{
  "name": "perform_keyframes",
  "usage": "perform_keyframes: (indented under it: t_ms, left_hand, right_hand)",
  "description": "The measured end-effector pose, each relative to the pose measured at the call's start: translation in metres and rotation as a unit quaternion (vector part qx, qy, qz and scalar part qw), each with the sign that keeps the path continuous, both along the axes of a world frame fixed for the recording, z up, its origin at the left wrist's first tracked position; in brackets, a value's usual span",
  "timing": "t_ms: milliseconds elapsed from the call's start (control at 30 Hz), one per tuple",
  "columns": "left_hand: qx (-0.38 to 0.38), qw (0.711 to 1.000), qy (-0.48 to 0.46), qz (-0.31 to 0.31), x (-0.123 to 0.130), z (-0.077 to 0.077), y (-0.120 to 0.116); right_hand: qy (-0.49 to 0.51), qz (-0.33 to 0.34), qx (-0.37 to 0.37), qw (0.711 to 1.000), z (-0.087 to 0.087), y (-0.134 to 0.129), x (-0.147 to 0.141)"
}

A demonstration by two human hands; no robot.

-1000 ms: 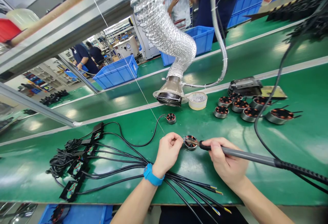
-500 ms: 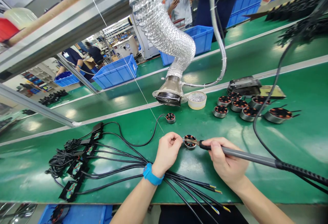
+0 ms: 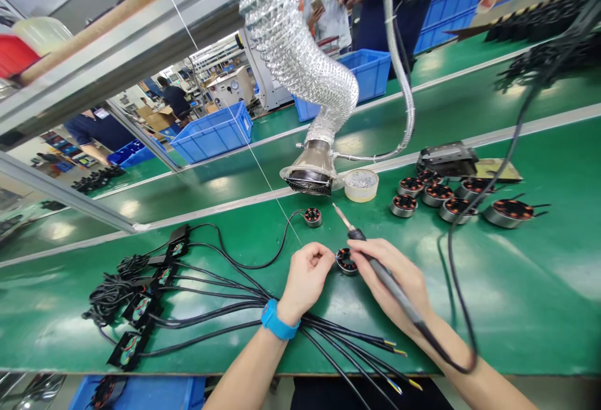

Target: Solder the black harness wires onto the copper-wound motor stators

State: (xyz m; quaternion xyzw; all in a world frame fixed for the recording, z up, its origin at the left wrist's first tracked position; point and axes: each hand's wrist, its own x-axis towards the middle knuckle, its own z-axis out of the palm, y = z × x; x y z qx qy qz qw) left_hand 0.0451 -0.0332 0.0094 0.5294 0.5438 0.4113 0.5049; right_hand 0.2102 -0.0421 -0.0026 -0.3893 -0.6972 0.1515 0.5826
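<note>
Round silver-rimmed ring with black-and-copper windings [image 3: 346,263]: one, on the green table [image 3: 530,285], between the hands. Seven similar rings [image 3: 437,196] toward its 2 o'clock; one black-cabled ring [image 3: 312,216] at 11. Four black housings with coloured wires [image 3: 139,310] at 9. Left hand [image 3: 306,278] pinched closed at the ring's 9 o'clock edge; contents too small to tell. Right hand [image 3: 402,275] grips one grey-and-black soldering iron [image 3: 385,280]. Half a second ago its tip lay over the ring; now lifted off, aimed at 11 o'clock. Left hand unmoved.
</note>
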Motion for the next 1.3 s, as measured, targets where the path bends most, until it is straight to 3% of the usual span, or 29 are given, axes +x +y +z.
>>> perform_keyframes:
  t_ms: [300, 667, 933, 1300]
  left_hand:
    - [0.035, 0.999, 0.014, -0.036, -0.002, -0.001, -0.001]
    - [0.032, 0.992, 0.020, -0.118, -0.005, 0.002, 0.001]
    - [-0.028, 0.995, -0.025, -0.090, -0.003, -0.007, 0.002]
    - [-0.044, 0.996, -0.050, -0.051, -0.001, -0.007, 0.005]
  right_hand:
    - [-0.049, 0.039, 0.020, 0.998, -0.015, 0.012, -0.016]
    - [-0.058, 0.037, 0.016, 0.997, -0.020, 0.006, -0.009]
    - [-0.059, 0.026, 0.014, 0.998, -0.023, 0.005, -0.011]
    - [-0.061, 0.002, 0.022, 0.998, -0.023, 0.000, -0.016]
